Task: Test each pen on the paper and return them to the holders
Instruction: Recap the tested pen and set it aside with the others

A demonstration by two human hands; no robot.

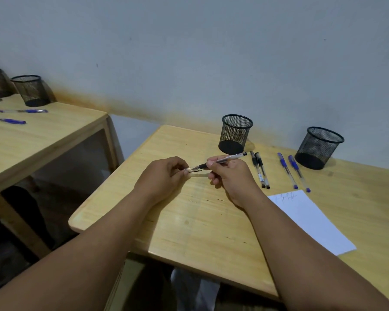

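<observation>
My right hand grips a black pen above the wooden table, its tip pointing left. My left hand pinches the pen's clear cap just left of the tip. Two black pens and two blue pens lie side by side to the right. Behind them stand two black mesh holders, one near the middle and one further right. A white sheet of paper with a few pen marks lies at the right.
A second wooden table stands to the left with two more mesh holders and two blue pens. A grey wall runs behind both tables. A gap separates the two tables.
</observation>
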